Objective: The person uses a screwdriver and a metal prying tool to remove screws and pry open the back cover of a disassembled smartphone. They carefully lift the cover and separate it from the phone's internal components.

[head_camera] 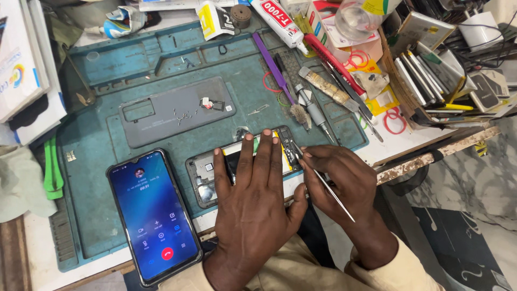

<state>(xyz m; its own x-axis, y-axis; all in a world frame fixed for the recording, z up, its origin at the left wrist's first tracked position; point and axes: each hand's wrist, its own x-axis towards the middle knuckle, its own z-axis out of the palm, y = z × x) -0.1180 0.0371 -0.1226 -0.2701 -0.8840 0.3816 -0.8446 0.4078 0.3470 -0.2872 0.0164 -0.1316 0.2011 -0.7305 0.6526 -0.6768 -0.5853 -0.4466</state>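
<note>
An opened phone (204,173) with its inner parts bare lies near the front edge of the teal work mat (102,161). My left hand (253,199) presses flat on it, fingers spread, covering its middle. My right hand (339,180) grips thin metal tweezers (328,188) whose tip touches the phone's right end. The grey back cover (161,116) rests farther up the mat with several tiny screws and a small part on it.
A second phone (153,215) with a lit blue screen lies at the front left. Screwdrivers, a brush, a purple pry tool (272,64), a glue tube (280,21), rubber bands and a box of parts (425,70) crowd the back right. The bench edge runs right of my hands.
</note>
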